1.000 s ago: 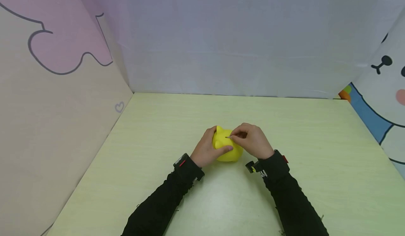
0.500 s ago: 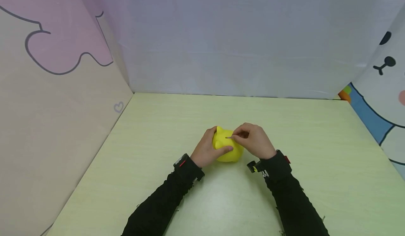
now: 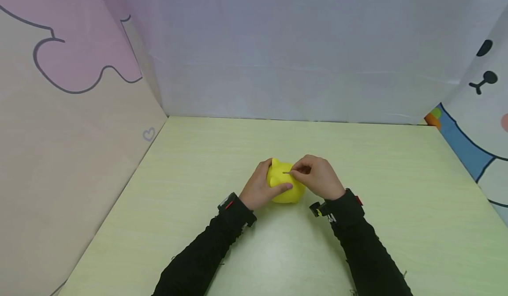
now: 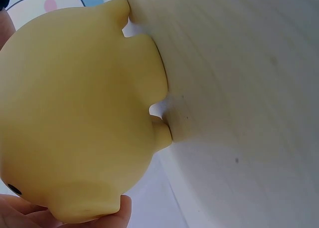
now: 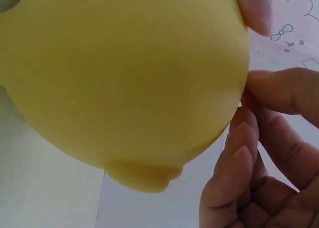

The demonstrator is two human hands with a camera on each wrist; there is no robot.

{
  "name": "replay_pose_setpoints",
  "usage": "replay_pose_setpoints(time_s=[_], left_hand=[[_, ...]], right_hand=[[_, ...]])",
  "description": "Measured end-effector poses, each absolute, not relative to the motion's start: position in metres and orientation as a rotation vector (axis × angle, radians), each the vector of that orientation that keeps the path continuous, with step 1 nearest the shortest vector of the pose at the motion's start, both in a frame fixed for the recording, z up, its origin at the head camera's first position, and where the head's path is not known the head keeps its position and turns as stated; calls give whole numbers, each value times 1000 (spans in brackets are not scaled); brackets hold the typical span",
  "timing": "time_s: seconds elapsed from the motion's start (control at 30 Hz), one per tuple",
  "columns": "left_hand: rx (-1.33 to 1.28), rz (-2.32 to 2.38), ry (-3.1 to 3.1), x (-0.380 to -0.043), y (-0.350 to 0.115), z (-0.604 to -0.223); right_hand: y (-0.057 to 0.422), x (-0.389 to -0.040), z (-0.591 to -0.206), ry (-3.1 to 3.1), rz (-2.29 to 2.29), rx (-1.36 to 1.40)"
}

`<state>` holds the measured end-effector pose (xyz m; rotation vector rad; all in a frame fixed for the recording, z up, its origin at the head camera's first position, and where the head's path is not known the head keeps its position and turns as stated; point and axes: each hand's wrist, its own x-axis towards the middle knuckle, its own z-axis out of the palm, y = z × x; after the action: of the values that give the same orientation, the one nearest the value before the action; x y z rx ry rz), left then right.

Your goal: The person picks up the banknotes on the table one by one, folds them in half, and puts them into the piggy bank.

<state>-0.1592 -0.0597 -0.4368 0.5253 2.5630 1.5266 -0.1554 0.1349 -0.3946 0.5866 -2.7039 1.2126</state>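
A yellow piggy bank stands on the table, its feet down on the top. My left hand grips it from the left side, thumb across its near side and fingers round the far side. In the left wrist view, its snout and a black eye show beside my fingertips. My right hand is over the top of the bank, with thumb and forefinger pinched together at the slot. A thin greyish edge, like a coin, shows at these fingertips; the fingers hide most of it.
The pale table runs out on both sides of the hands. A white sheet rises behind it, with printed cartoon panels at the left and right.
My right hand has drawn very slightly to the right, its fingertips still pinched near the slot. The left hand and the piggy bank have stayed in place.
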Motion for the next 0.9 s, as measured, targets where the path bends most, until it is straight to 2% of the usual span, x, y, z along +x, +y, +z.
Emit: replay_pose_setpoints(time_s=[0.9], left_hand=[[524,1531,2549,-160,-61,-439]], right_hand=[[134,-153,-393,-2720,1113,629]])
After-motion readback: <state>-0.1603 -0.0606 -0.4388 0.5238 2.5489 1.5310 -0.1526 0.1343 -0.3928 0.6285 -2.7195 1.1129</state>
